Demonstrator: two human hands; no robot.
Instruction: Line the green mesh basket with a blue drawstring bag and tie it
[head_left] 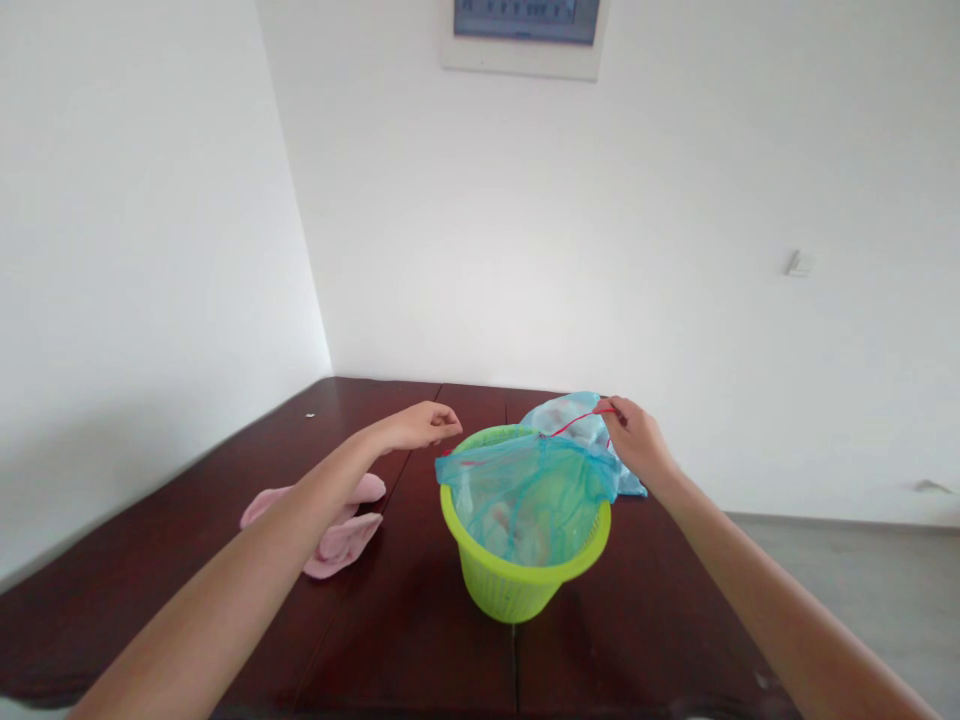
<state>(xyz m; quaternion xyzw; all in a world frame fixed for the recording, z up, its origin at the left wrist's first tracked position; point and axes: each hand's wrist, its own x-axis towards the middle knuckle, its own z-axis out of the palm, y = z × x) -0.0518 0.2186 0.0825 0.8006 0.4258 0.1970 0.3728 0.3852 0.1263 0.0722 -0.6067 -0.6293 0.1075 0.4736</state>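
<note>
A lime-green plastic basket [517, 590] stands on the dark table, lined with a translucent blue drawstring garbage bag [495, 475] draped over its rim. Pale contents inside are blurred by the film. My right hand [632, 432], above the basket's right rear side, pinches a red drawstring [574, 423] that runs taut to the bag's edge. My left hand [424, 426] hovers beside the rim's left rear, fingers closed together; whether anything thin lies between them does not show. A short red bit of string peeks out at the bag's left edge, below that hand.
Behind the basket lies another filled light-blue plastic bag [561, 410]. Pink cloth items [345, 540], perhaps slippers, rest partly behind my left forearm. The dark red-brown table [405, 610] meets white walls; a framed screen [525, 55] hangs above. Grey floor [840, 575] shows at right.
</note>
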